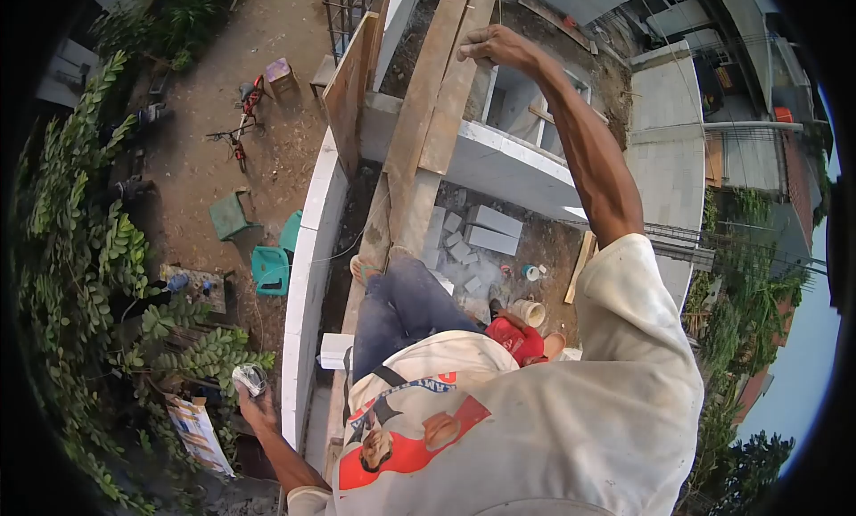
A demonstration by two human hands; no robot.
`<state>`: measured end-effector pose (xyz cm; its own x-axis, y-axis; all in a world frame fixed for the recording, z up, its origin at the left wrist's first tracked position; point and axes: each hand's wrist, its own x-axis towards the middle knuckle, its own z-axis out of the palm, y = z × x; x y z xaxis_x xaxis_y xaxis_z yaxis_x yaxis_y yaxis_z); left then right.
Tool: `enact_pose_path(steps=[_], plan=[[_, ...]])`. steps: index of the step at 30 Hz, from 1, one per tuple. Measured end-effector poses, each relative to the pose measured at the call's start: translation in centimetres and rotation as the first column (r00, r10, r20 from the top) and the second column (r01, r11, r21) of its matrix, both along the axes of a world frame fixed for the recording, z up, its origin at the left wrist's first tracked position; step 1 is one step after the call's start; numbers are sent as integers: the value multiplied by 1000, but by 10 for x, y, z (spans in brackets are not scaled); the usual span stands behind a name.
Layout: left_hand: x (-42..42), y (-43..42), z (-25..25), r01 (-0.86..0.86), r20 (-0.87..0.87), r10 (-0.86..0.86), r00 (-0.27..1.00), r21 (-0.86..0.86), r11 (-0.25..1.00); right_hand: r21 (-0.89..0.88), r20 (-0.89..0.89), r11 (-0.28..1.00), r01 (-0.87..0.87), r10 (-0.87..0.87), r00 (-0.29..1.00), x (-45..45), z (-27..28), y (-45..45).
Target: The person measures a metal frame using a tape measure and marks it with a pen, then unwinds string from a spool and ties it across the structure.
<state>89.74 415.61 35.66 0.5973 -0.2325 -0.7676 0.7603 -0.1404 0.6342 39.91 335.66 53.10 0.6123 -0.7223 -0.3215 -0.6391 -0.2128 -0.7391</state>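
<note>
A building site is spreading out beneath my distant view, with wooden planks (428, 97) running beside a white-topped wall (308, 248). Over the planks the right hand (490, 47) is hanging with fingers curled; whether they are pinching anything, I cannot tell. Left of the wall, the left hand (257, 409) is gripping a whitish rounded object (250, 378), which is sitting at its fingers.

- I'm on an outdoor building site
- open-topped white block walls (308, 231) around me
- planks (437, 88) under me
- rebar cage (344, 16) alongside
- loose blocks (493, 229) and a bucket (530, 313) on the ground (560, 280) below
- dirt yard (192, 57) one side, houses (753, 155) the other
</note>
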Motion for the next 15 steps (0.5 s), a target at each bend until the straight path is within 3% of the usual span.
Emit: enact_pose_path(steps=[3,4,5,8,10,11,13,14,15], plan=[[-28,-92,21,276,11,-278,961,90,957,39,22,999,17,-18,1000,3,1,-6],[-30,-112,15,402,19,-402,916,12,916,23,0,1000,-4,4,1000,4,3,-4],[-34,-139,14,475,26,-480,877,103,874,8,-23,1000,-24,24,999,4,6,0],[-62,-228,13,583,92,-593,800,112,804,13,-58,999,-44,44,997,3,11,8],[-78,-285,-3,738,200,-757,622,172,652,93,-75,995,-39,46,996,2,12,10],[-90,-313,-9,736,204,-754,624,171,655,89,-72,995,-42,49,996,0,11,13],[-117,-366,-23,816,287,-837,465,227,531,25,-110,995,-95,97,989,-4,8,16],[-131,-389,-32,811,291,-834,468,234,537,8,-76,990,-138,138,987,-8,-1,16],[-145,-413,-42,840,321,-889,328,331,429,-12,-41,983,-181,180,983,-13,-11,14]])
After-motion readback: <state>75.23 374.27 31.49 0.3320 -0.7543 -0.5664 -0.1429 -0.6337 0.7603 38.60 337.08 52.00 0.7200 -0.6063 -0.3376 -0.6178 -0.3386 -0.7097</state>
